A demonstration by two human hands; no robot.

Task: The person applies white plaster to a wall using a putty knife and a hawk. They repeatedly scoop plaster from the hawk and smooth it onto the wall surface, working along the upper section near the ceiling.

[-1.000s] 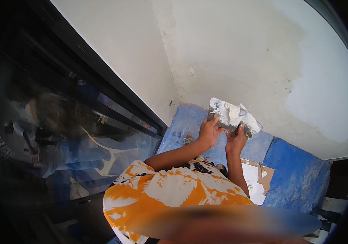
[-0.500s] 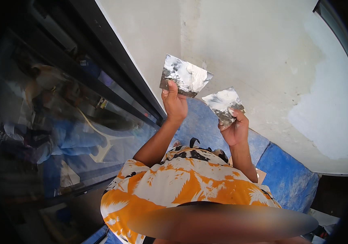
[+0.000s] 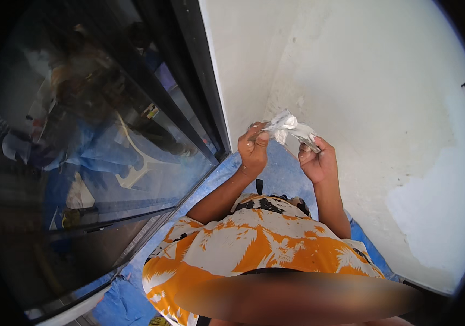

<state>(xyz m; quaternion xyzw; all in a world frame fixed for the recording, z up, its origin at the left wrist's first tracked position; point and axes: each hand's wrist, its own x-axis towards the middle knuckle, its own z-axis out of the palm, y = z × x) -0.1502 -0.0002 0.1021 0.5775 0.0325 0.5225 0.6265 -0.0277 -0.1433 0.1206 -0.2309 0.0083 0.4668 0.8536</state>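
Both my hands are raised in front of my body, each closed on a flat metal putty spreader smeared with white putty. My left hand [image 3: 253, 150] pinches the left spreader [image 3: 279, 120] with the thumb at its near edge. In my right hand [image 3: 319, 162] the right spreader [image 3: 304, 133] is gripped between thumb and fingers. The two blades meet or overlap in the picture, tilted nearly edge-on. A thick lump of white putty [image 3: 287, 123] sits where they come together. Whether the blades actually touch, I cannot tell.
Ahead and to the right rises a pale wall [image 3: 363, 98] with a whiter patch [image 3: 433, 212]. A dark-framed glass door [image 3: 183, 70] stands close on the left, showing blurred figures and a pale chair. Blue sheeting [image 3: 287, 168] covers the floor.
The two spreaders have come together from apart, and both have turned from face-on to nearly edge-on. My left hand has moved right and lower in the picture. The view has shifted.
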